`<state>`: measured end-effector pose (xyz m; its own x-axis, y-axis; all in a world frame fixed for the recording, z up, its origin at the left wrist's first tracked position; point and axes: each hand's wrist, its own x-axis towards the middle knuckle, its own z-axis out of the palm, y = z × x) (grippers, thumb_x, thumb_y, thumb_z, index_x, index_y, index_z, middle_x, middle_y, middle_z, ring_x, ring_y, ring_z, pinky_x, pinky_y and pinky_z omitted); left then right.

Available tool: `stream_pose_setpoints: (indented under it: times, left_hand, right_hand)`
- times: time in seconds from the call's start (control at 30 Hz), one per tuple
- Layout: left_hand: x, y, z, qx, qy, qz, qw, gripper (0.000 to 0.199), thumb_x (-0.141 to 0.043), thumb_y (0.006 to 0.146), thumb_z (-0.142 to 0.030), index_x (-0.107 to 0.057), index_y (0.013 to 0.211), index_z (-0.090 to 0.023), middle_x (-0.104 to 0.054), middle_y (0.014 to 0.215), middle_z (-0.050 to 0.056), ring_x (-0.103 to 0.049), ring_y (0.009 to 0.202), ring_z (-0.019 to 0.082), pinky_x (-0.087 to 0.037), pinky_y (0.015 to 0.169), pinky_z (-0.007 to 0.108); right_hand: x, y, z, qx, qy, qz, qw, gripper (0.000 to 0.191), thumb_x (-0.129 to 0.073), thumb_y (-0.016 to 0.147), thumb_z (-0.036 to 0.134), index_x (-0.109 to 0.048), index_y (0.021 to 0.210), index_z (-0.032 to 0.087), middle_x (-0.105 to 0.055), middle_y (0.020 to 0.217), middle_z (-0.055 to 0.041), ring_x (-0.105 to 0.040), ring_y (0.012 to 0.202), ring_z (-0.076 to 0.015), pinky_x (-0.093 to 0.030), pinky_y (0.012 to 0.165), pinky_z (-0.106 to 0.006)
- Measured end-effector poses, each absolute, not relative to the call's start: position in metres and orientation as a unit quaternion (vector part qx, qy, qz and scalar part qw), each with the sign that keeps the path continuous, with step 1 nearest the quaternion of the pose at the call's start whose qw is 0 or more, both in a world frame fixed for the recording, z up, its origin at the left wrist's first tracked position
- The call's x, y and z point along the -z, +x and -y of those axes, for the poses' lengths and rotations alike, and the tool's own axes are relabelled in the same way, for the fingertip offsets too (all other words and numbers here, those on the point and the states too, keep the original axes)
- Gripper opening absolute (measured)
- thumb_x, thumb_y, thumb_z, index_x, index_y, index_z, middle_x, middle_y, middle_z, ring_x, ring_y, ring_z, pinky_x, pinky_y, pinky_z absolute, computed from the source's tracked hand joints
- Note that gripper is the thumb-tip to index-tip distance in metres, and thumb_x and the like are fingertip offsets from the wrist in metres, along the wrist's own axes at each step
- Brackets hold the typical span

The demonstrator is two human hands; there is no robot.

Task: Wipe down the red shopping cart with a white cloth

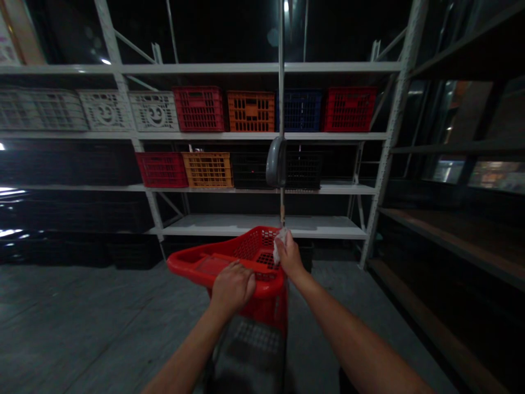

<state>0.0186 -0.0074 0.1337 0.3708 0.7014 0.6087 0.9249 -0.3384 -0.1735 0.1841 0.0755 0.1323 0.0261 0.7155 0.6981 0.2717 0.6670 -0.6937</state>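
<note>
A red plastic shopping basket [256, 257] stands in front of me on a dark wheeled frame [250, 350]. My left hand [232, 287] is shut over the basket's near rim. My right hand [290, 254] grips a crumpled white cloth [279, 245] at the far rim. A thin wooden stick [282, 210] rises just behind the cloth toward a grey curved handle [275, 162] on a vertical metal pole [281, 71]. Whether the stick touches the cloth is hard to tell.
White metal shelving [254, 68] ahead holds a row of white, red, orange and blue crates [251, 111], with red, orange and black crates [208, 169] below. Dark stacks lie at the left. Dark shelves with wooden boards [447, 235] line the right, beside a grey concrete floor [82, 312].
</note>
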Motion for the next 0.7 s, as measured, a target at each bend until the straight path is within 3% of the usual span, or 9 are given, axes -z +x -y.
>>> stream_pose_setpoints:
  times: [0.13,0.27,0.43,0.53,0.7]
  left_hand:
    - [-0.136,0.017,0.009,0.215,-0.791,0.517,0.248,0.030,-0.036,0.083,-0.026,-0.063,0.072,-0.019,-0.065,0.073,0.004,-0.059,0.077,0.018,-0.043,0.087,0.035]
    - [-0.136,0.013,0.009,0.212,-0.802,0.505,0.238,0.031,-0.034,0.084,-0.028,-0.062,0.072,-0.019,-0.065,0.073,0.004,-0.059,0.077,0.018,-0.044,0.087,0.035]
    - [-0.134,0.000,0.007,0.227,-0.813,0.480,0.238,0.031,-0.034,0.084,-0.027,-0.062,0.074,-0.019,-0.065,0.075,0.005,-0.059,0.079,0.018,-0.042,0.090,0.037]
    - [-0.133,-0.012,0.005,0.235,-0.822,0.465,0.229,0.031,-0.033,0.083,-0.027,-0.061,0.072,-0.019,-0.066,0.075,0.005,-0.059,0.081,0.019,-0.043,0.089,0.037]
    - [-0.131,-0.032,0.000,0.271,-0.837,0.425,0.213,0.030,-0.033,0.082,-0.023,-0.061,0.072,-0.018,-0.065,0.075,0.004,-0.059,0.080,0.018,-0.043,0.091,0.038]
  right_hand:
    - [-0.125,0.192,-0.074,-0.234,-0.343,0.684,0.600,0.025,-0.048,0.082,0.039,-0.048,0.095,0.018,-0.061,0.084,-0.0039,-0.059,0.075,-0.0164,-0.045,0.067,-0.027]
    - [-0.200,0.189,-0.086,-0.232,-0.275,0.670,0.650,0.030,-0.051,0.080,0.040,-0.047,0.101,0.019,-0.056,0.077,0.0006,-0.053,0.066,-0.0128,-0.041,0.061,-0.023]
    - [-0.287,0.178,-0.102,-0.227,-0.150,0.667,0.694,0.031,-0.060,0.072,0.038,-0.048,0.093,0.019,-0.054,0.078,0.0019,-0.050,0.067,-0.0113,-0.039,0.061,-0.022]
    - [-0.271,0.168,-0.095,-0.267,-0.166,0.666,0.676,0.029,-0.056,0.075,0.040,-0.049,0.092,0.018,-0.052,0.072,0.0022,-0.048,0.062,-0.0112,-0.038,0.057,-0.022]
    - [-0.166,0.160,-0.068,-0.267,-0.295,0.676,0.620,0.023,-0.049,0.080,0.041,-0.050,0.085,0.018,-0.054,0.067,0.0010,-0.051,0.061,-0.0132,-0.040,0.057,-0.024]
